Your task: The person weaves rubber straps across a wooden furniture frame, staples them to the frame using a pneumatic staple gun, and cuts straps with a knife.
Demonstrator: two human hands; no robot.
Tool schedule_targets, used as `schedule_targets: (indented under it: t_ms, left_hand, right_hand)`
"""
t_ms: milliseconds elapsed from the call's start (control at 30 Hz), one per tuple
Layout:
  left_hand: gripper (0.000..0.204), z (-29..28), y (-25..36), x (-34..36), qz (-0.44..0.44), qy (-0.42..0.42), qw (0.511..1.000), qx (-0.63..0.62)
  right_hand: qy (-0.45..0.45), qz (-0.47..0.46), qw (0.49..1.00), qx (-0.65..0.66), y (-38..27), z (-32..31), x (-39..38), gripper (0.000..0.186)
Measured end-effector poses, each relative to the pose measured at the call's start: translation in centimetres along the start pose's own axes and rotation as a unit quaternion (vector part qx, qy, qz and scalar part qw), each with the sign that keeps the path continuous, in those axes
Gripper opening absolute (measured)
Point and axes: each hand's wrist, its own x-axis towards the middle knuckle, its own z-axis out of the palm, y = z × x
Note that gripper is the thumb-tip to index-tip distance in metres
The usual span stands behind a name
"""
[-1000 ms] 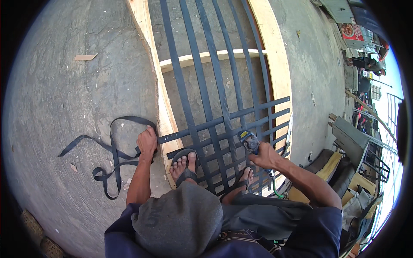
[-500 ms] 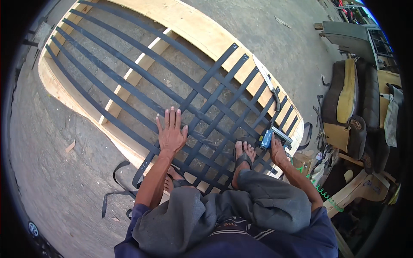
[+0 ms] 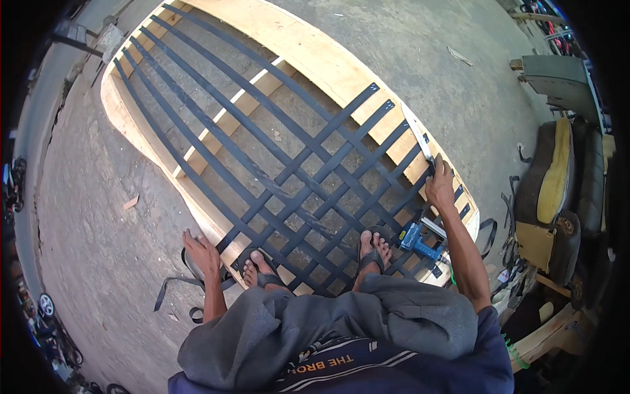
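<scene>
My left hand (image 3: 202, 253) has its fingers apart at the near-left edge of the wooden frame (image 3: 302, 49), beside loose black strap (image 3: 169, 284). My right hand (image 3: 440, 184) grips the dark handle of a long pale-bladed knife (image 3: 414, 133) lying along the frame's right side. A blue staple gun (image 3: 417, 240) with a green coiled hose rests on the frame below that hand. Black webbing straps (image 3: 230, 105) run lengthwise and are crossed by woven strips at the near end, stapled to the wood. My sandalled feet (image 3: 373, 256) are on that webbing.
A wooden crossbar (image 3: 220, 125) spans the frame. Concrete floor (image 3: 98, 217) surrounds it. At the right lie old seat cushions (image 3: 554, 184), a grey cabinet (image 3: 558, 79) and wood offcuts. Motorbikes (image 3: 49, 328) line the far left edge, near a road.
My right hand has let go of the staple gun and moved up to the knife. My left hand has lifted from the straps and moved left to the frame's edge.
</scene>
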Motion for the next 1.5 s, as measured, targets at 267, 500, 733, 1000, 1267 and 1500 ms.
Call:
schedule_targets:
  t_ms: [267,500,733,1000,1267,1500]
  left_hand:
    - [0.029,-4.9,-6.7,-3.4,-0.076,-0.19,0.977,-0.051]
    - [0.024,-5.3,-5.0,-6.1,-0.056,-0.15,0.987,0.0]
    - [0.022,-4.2,-2.8,-6.9,-0.061,-0.087,0.994,0.01]
    - [0.02,-4.6,-4.2,-7.4,-0.047,-0.069,0.996,-0.002]
    - [0.018,-4.4,-3.4,-7.0,0.011,-0.053,0.998,0.019]
    - [0.024,-5.3,-3.3,-8.5,-0.077,-0.071,0.994,0.038]
  right_hand:
    - [-0.109,0.068,0.988,0.09,-5.5,-0.8,3.1,0.035]
    - [-0.394,-0.314,0.851,0.148,-29.2,-0.7,-6.7,0.047]
    - [-0.454,-0.351,0.806,0.142,-36.5,10.4,-15.5,0.038]
    - [-0.477,-0.358,0.789,0.151,-35.2,9.9,-16.2,0.035]
    - [-0.469,-0.384,0.784,0.138,-37.8,13.1,-16.3,0.038]
    - [-0.461,-0.393,0.775,0.183,-36.5,14.0,-18.1,0.038]
